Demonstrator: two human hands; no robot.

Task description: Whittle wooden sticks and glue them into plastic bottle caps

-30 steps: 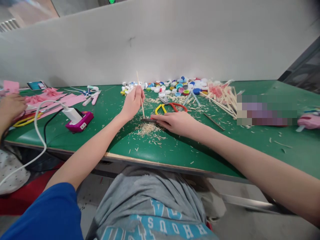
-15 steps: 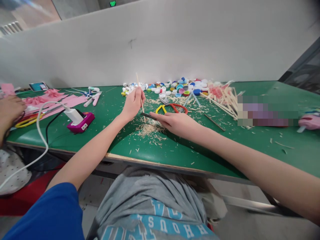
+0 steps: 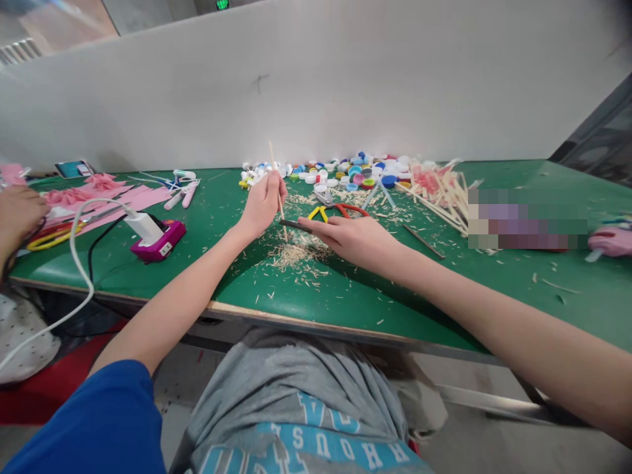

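A thin wooden stick [image 3: 272, 155] stands nearly upright in my left hand [image 3: 263, 203], which is closed around it. My right hand [image 3: 358, 239] is wrapped on a dark, narrow tool [image 3: 295, 226], whose tip lies against the lower part of the stick. Below both hands, a pile of wood shavings [image 3: 296, 255] is scattered on the green table [image 3: 232, 276]. Behind my right hand rest pliers [image 3: 351, 210] with red and yellow handles.
Coloured bottle caps [image 3: 355, 172] lie along the wall. Wooden sticks [image 3: 439, 216] and a dark rod [image 3: 423, 241] are at the right. A purple power adapter [image 3: 158, 242], pink paper [image 3: 141, 201] and another person's hand [image 3: 20, 214] are at the left.
The dark tool and my right hand have shifted slightly right. My left hand holds the stick in nearly the same place.
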